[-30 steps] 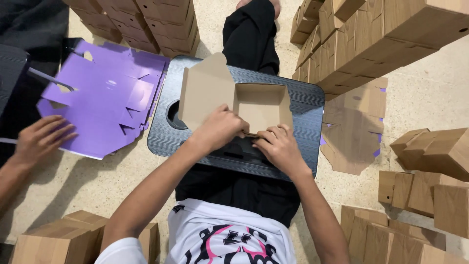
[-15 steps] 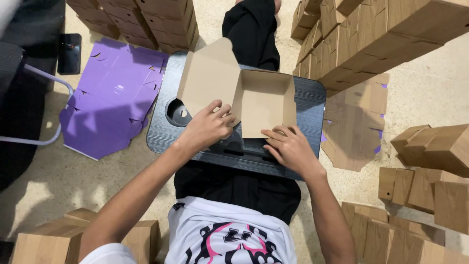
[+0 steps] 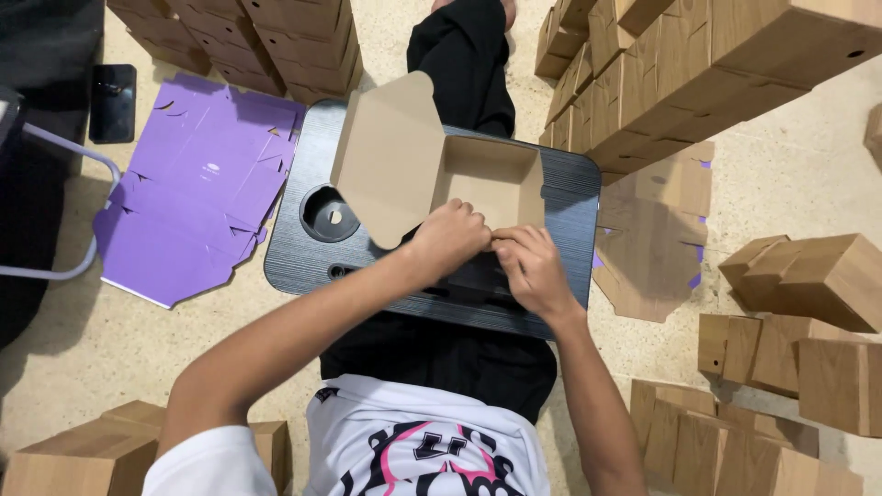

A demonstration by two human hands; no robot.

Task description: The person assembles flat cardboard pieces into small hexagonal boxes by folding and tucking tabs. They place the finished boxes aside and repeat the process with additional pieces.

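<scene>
Cardboard box (image 3: 485, 180) under left hand (image 3: 449, 239), right hand (image 3: 533, 266).

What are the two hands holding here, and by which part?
Both the left hand and the right hand grip the open cardboard box at its near wall, fingers pinching the edge; it rests on a black lap tray.

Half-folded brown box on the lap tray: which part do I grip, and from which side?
Grip the open cardboard box by its far wall, coming from the far side. The left hand and right hand already crowd the near wall, and the lid flap lies spread to the left. The far and right walls stand upright and free on the black tray, so probably the easiest pinch.
</scene>
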